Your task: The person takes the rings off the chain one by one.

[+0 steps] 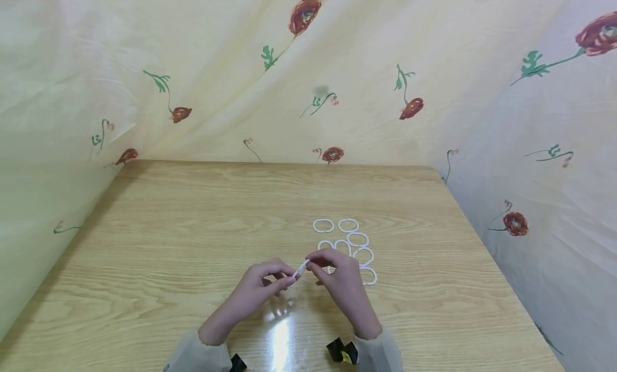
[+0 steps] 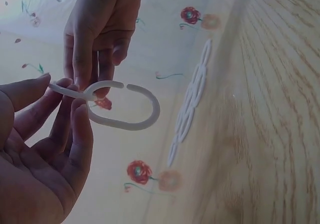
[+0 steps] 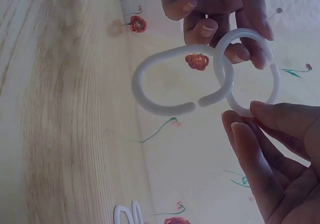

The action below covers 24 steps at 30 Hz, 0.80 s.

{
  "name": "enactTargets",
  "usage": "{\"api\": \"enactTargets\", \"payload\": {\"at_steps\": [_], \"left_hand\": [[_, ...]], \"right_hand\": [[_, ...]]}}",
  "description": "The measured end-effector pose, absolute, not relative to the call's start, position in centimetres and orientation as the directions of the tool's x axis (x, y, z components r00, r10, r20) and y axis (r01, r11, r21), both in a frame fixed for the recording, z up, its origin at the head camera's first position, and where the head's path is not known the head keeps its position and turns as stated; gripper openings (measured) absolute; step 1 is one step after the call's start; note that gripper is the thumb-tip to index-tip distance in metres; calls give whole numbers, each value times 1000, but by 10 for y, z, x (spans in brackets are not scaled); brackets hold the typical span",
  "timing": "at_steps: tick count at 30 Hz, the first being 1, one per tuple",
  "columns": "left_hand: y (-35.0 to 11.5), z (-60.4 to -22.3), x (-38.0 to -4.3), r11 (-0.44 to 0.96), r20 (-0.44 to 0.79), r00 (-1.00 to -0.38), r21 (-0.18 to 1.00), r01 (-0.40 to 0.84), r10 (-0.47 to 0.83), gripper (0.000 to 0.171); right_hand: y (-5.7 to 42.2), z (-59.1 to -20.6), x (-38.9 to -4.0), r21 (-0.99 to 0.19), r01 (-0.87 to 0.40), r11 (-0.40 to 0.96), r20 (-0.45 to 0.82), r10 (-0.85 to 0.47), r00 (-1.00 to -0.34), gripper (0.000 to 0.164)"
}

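Two white oval plastic rings, each with a small gap in its side, hang linked together between the hands. My right hand (image 1: 339,275) pinches one ring (image 3: 277,84) at its lower edge in the right wrist view. The left hand (image 1: 260,283) pinches that same ring on its opposite side, between thumb and fingers. Through it passes the other ring (image 3: 137,82), which hangs free of the fingers. In the left wrist view this free ring (image 2: 156,109) appears broadside, while the pinched ring (image 2: 65,91) is almost edge-on. Both hands are above the table.
Several more white rings (image 1: 323,219) lie on the wooden table (image 1: 193,217), just beyond and beside my right hand, some of them touching. A flower-patterned cloth (image 1: 217,93) hangs behind the table and at both sides. Light reflects off the tabletop between my forearms.
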State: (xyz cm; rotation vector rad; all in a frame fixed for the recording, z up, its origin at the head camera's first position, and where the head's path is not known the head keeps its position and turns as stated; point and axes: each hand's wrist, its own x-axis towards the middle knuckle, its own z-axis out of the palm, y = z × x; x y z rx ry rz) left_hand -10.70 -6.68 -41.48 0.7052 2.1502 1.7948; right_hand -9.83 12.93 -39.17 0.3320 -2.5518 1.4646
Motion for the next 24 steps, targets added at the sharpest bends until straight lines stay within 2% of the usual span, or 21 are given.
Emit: {"api": "enactTargets", "payload": {"at_steps": [12,24], "left_hand": [[-72,-418,-107,134,127,-878,968,211,461,26],[-71,-421,-108,147,111,-871,968,204,478,38]], "right_hand": [[130,-391,-98,-811,-301,502,297,-92,-951,9],[130,-390,-97,-796,-320,513,324,-84,-942,10]]}}
